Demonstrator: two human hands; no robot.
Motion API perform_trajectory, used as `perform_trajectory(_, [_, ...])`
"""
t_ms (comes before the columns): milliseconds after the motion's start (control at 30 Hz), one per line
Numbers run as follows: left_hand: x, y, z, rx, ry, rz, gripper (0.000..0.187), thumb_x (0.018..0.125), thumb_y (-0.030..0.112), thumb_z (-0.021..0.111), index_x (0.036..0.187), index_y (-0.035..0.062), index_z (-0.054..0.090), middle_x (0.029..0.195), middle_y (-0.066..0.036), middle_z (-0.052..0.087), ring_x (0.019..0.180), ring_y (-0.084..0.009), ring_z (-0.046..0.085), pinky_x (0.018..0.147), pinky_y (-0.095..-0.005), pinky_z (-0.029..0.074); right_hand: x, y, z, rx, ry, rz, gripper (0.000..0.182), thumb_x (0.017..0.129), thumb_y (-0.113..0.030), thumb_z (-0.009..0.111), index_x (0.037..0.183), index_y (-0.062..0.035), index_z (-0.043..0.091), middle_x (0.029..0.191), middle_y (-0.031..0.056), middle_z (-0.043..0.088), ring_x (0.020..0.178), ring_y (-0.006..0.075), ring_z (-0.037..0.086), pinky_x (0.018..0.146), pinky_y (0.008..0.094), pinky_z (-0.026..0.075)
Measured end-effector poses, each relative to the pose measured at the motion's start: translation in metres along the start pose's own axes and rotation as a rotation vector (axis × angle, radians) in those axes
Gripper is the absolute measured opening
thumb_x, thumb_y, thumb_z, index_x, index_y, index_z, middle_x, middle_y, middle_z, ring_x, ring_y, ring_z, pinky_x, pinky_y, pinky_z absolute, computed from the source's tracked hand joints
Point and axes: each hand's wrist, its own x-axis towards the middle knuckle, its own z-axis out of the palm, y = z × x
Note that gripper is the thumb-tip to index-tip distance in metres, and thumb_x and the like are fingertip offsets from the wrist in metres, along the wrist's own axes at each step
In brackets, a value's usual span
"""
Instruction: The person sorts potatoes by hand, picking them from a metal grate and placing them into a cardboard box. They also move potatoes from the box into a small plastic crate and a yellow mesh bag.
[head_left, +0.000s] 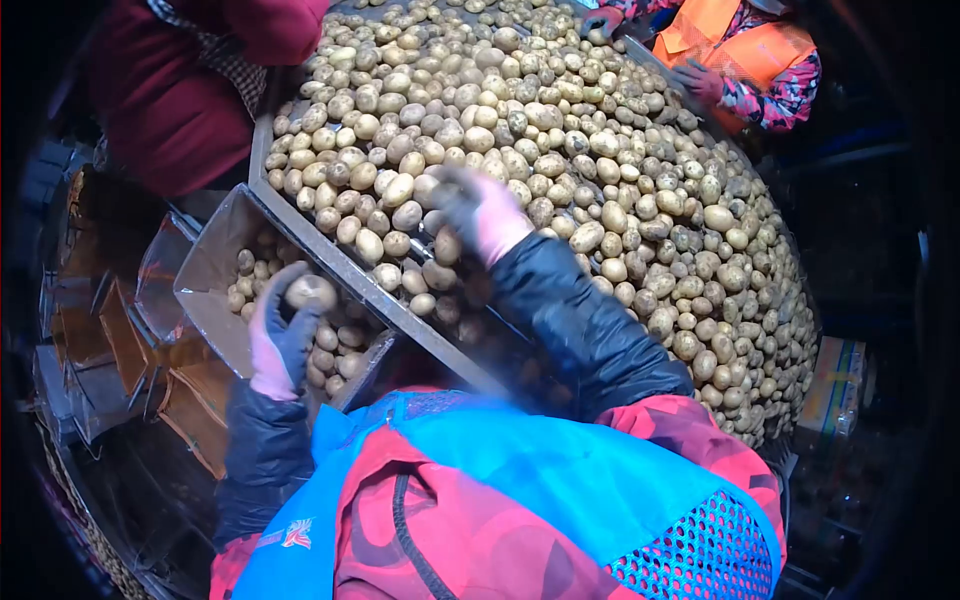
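Observation:
My left hand, in a grey and pink glove, is over a box of potatoes. A pale potato sits between its thumb and fingers. My right hand, gloved the same way, reaches low over the large heap of potatoes on the sorting table. Its fingers are smeared by motion and lie close to several potatoes, so I cannot make out whether one is held.
A metal rim divides the heap from the box. Several brown cartons stand at the left. A person in a dark red sleeve stands at upper left; another in an orange vest works across the heap. A strapped carton is at right.

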Motion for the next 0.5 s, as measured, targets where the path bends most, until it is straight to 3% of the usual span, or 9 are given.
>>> perform_trajectory(33, [0.009,-0.007,-0.019,0.406,0.049,0.121,0.046,0.085,0.006,0.070,0.129,0.0015,0.057,0.122,-0.014,0.062,0.113,-0.0254,0.061,0.100,-0.0365,0.049,0.023,0.028,-0.015,-0.192,0.182,-0.057,0.053,0.086,-0.037,0.072,0.130,-0.0115,0.061,0.130,0.0175,0.060,0.114,0.0303,0.061,0.096,0.0397,0.050])
perform_trajectory(67, [0.015,-0.014,-0.032,0.812,0.101,0.243,0.048,0.084,0.004,0.071,0.130,0.0028,0.058,0.124,-0.016,0.062,0.115,-0.0286,0.060,0.103,-0.0386,0.047,0.047,0.042,-0.033,-0.613,0.298,-0.144,0.056,0.084,-0.043,0.072,0.131,-0.0145,0.061,0.133,0.0163,0.057,0.116,0.0326,0.060,0.098,0.0435,0.048])
perform_trajectory(100, [0.018,-0.016,-0.030,0.815,0.142,0.255,0.043,0.088,0.009,0.068,0.129,0.0000,0.058,0.126,-0.016,0.061,0.118,-0.0310,0.058,0.106,-0.0391,0.042,0.057,0.055,-0.039,-0.751,0.314,-0.080,0.062,0.080,-0.047,0.073,0.132,-0.0166,0.059,0.137,0.0159,0.052,0.120,0.0352,0.057,0.100,0.0479,0.046])
perform_trajectory(133, [0.022,-0.007,-0.023,0.823,0.142,0.251,0.043,0.088,0.009,0.068,0.129,0.0000,0.058,0.126,-0.016,0.061,0.118,-0.0310,0.058,0.106,-0.0391,0.042,0.066,0.052,-0.047,-0.817,0.119,0.094,0.066,0.077,-0.049,0.075,0.133,-0.0171,0.058,0.136,0.0169,0.051,0.122,0.0365,0.056,0.101,0.0498,0.045])
perform_trajectory(200, [0.030,0.008,0.001,0.697,-0.081,0.300,0.045,0.088,0.009,0.069,0.130,-0.0001,0.058,0.127,-0.015,0.060,0.117,-0.0266,0.059,0.103,-0.0360,0.044,0.069,0.045,-0.042,-0.868,0.027,0.178,0.066,0.075,-0.047,0.076,0.132,-0.0168,0.059,0.133,0.0181,0.051,0.121,0.0364,0.056,0.101,0.0501,0.044])
perform_trajectory(267, [0.039,0.006,0.027,0.388,-0.279,0.129,0.046,0.088,0.011,0.070,0.131,0.0027,0.058,0.121,-0.014,0.062,0.108,-0.0257,0.062,0.098,-0.0347,0.049,0.081,0.043,-0.044,-0.861,-0.001,0.172,0.066,0.075,-0.047,0.076,0.131,-0.0159,0.060,0.133,0.0185,0.051,0.120,0.0367,0.056,0.101,0.0495,0.045])
perform_trajectory(400, [0.061,-0.014,0.072,-0.615,-0.617,-0.542,0.053,0.098,0.032,0.063,0.141,0.0046,0.048,0.130,-0.009,0.058,0.104,-0.0172,0.062,0.087,-0.0317,0.053,0.077,0.064,-0.060,-0.740,0.030,0.073,0.065,0.072,-0.045,0.078,0.126,-0.0120,0.063,0.131,0.0194,0.051,0.119,0.0380,0.057,0.100,0.0473,0.046])
perform_trajectory(467, [0.062,-0.002,0.088,-0.619,-0.632,-0.678,0.068,0.099,0.053,0.053,0.149,0.0093,0.037,0.134,-0.009,0.055,0.108,-0.0202,0.062,0.088,-0.0340,0.053,0.052,0.055,-0.056,-0.578,0.187,0.017,0.057,0.070,-0.037,0.080,0.119,-0.0091,0.066,0.129,0.0198,0.052,0.116,0.0399,0.057,0.099,0.0462,0.048])
perform_trajectory(500, [0.061,-0.004,0.091,-0.723,-0.647,-0.702,0.069,0.099,0.054,0.052,0.150,0.0099,0.036,0.135,-0.009,0.055,0.110,-0.0223,0.062,0.087,-0.0351,0.054,0.033,0.040,-0.053,-0.456,0.209,-0.056,0.055,0.069,-0.036,0.079,0.115,-0.0084,0.068,0.131,0.0203,0.052,0.115,0.0405,0.057,0.099,0.0458,0.048])
